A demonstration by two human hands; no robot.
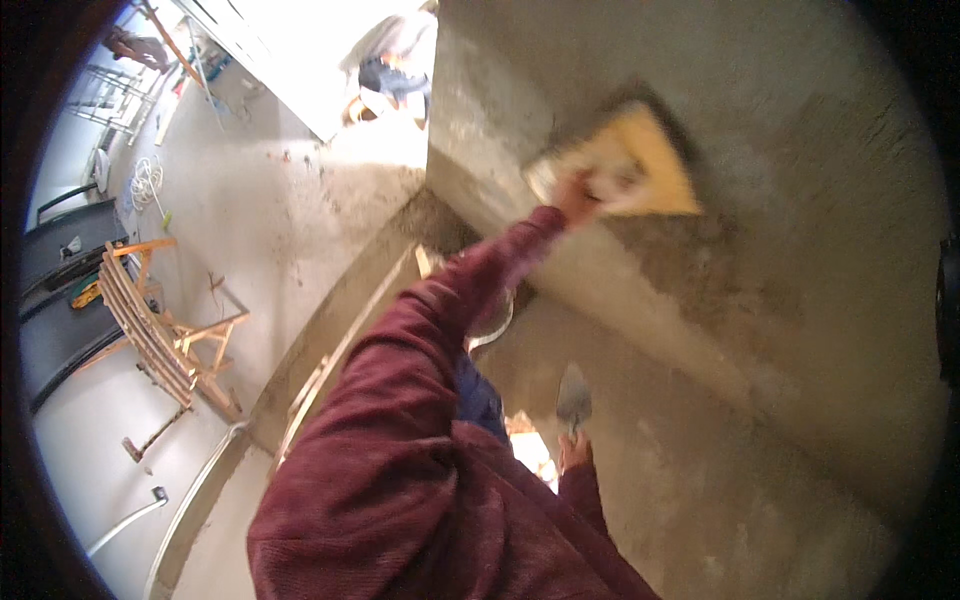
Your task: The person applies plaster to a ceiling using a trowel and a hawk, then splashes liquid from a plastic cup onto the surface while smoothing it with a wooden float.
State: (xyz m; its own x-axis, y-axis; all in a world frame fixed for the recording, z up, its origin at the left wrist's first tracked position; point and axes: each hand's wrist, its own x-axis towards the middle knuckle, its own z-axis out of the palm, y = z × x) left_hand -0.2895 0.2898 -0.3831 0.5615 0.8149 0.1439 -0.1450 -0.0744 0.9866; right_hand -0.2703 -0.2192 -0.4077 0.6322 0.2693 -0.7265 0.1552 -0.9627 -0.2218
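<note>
My left hand [578, 198] is closed on the handle of a yellow plastering float [655, 165], my arm stretched up and forward. The float's flat face appears pressed to the grey plastered wall [800, 190]; motion blurs both hand and float. Darker, wet-looking plaster surrounds the float. Lower down, close to my body, my right hand [574, 452] grips a pointed trowel [574, 396] with its blade upward. No load of mortar is visible on the blade. Both sleeves are dark red.
A wooden trestle-like stand [150, 325] is at the left on a grey floor. White cable [147, 183] lies coiled farther back. Another person [390, 75] crouches by the bright opening. A ledge [350, 290] edges the plastered recess; a bucket-like rim [493, 325] shows behind my arm.
</note>
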